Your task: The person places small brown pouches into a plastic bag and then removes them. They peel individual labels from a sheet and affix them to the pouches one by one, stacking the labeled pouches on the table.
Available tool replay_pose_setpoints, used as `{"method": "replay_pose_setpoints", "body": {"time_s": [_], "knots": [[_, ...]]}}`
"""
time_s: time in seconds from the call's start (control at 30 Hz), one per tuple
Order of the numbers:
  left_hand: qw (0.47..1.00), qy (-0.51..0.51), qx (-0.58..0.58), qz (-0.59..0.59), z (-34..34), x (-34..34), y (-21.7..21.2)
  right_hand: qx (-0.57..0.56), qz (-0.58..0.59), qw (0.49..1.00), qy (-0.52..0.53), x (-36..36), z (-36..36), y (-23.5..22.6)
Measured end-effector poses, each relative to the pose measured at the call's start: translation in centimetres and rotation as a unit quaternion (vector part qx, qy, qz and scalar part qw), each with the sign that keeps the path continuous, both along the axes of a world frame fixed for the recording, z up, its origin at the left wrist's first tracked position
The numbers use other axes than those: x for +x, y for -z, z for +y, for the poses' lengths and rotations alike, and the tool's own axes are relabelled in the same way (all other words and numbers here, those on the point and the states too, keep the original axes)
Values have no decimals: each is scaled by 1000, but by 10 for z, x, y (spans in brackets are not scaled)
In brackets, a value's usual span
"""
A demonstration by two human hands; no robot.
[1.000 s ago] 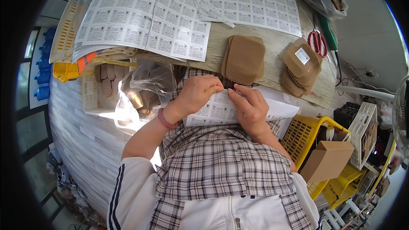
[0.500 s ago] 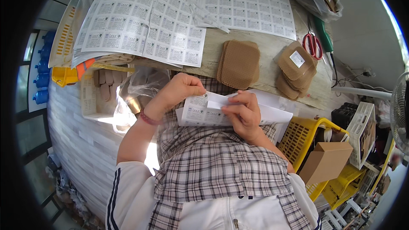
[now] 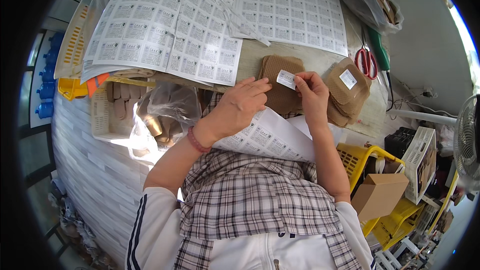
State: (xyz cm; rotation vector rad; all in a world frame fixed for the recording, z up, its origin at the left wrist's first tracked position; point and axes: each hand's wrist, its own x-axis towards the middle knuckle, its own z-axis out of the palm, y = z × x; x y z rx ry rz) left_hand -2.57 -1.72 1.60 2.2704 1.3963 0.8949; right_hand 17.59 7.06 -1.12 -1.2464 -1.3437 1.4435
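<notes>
Between the thumb and forefinger of my right hand (image 3: 315, 95) is a small white printed sticker (image 3: 286, 79). It lies over the upper part of a stack of brown textured pads (image 3: 279, 97) with rounded corners at the table's near edge. My left hand (image 3: 241, 106) reaches to the left side of this stack, fingers stretched out and fingertips at the pads. Across my lap, under both hands, rests a curved sheet of printed stickers (image 3: 267, 137). To the right is a second brown pad pile (image 3: 345, 95), its top pad bearing a white sticker (image 3: 348, 79).
Large sticker sheets (image 3: 145, 25) cover the table's left, with another sheet stack (image 3: 295, 12) at the back. Red-handled scissors (image 3: 366, 62) and a green-handled tool (image 3: 380, 50) lie at the right. A yellow crate (image 3: 350, 157) and cardboard box (image 3: 380, 195) stand beside me.
Both hands have moved from the sheet on my lap up to the nearer pad stack. A sticker is now in my right fingers, and the lap sheet has shifted and curled.
</notes>
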Motion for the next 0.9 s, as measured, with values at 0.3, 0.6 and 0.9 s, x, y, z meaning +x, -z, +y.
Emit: {"method": "replay_pose_setpoints", "body": {"time_s": [0.3,0.6,0.9], "knots": [[1000,-3,-19,9,3,0,3,11,-51,998,26,-6,1,8],[1000,5,-16,15,4,1,4,56,-82,994,33,-5,2,21],[999,-4,-42,-9,6,5,-8,116,-115,986,43,-10,-3,17]]}}
